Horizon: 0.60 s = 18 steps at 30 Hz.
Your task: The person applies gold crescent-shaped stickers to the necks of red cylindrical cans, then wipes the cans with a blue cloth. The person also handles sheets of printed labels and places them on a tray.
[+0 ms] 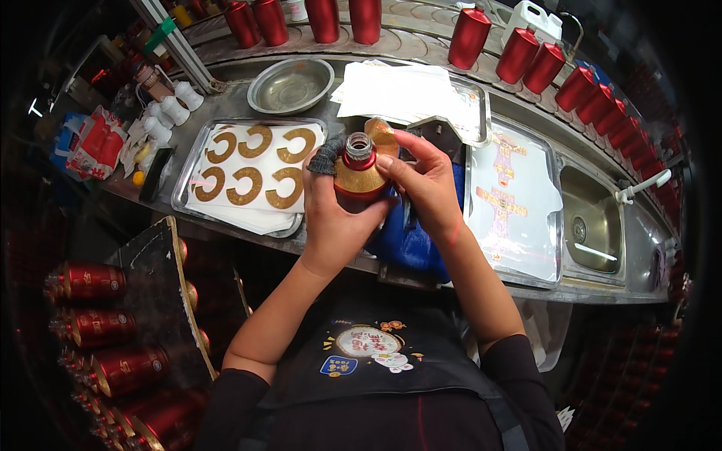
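A red bottle (353, 200) stands upright between my hands, its glass mouth uncapped and facing up. My left hand (329, 229) is wrapped round its body, with a dark knitted cover (325, 159) on one finger. Around the bottle's shoulder lies a curved gold label (359, 179), and one end of it sticks up free behind the neck. My right hand (423, 174) pinches the label near that loose end, thumb against the bottle's shoulder. Beneath the bottle is a blue padded rest (414, 244), partly hidden by my hands.
At the left a metal tray (180, 188) holds several C-shaped gold labels (241, 186). A metal bowl (292, 86) and white sheets (395, 92) lie behind. Right are a tray (555, 225) with cross-shaped decals (502, 214) and a sink (594, 218). Red bottles (471, 37) line the conveyor.
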{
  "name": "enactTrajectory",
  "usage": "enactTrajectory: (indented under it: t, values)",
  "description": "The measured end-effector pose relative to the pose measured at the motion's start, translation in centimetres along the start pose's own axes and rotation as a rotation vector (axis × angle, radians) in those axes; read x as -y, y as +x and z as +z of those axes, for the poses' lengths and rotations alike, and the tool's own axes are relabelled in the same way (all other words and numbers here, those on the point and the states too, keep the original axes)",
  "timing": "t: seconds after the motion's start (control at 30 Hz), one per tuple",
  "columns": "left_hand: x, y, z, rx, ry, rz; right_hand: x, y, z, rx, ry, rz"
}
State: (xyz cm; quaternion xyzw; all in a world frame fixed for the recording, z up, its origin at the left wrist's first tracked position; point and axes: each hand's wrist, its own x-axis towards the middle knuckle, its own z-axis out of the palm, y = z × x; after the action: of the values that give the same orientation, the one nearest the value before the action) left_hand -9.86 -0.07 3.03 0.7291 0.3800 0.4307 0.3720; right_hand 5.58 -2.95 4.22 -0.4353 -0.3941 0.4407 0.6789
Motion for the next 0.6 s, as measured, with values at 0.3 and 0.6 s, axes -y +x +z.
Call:
enactTrajectory:
  t: [0.3, 0.6]
  values:
    - [1.2, 3.0, -3.7, 0.351, -0.562, -0.055, 0.8, -0.3, -0.1, 0.023, -0.001, 0.063]
    - [1.2, 2.6, -3.4, 0.292, -0.575, -0.070, -0.6, -2.0, -0.1, -0.129, -0.457, -0.232]
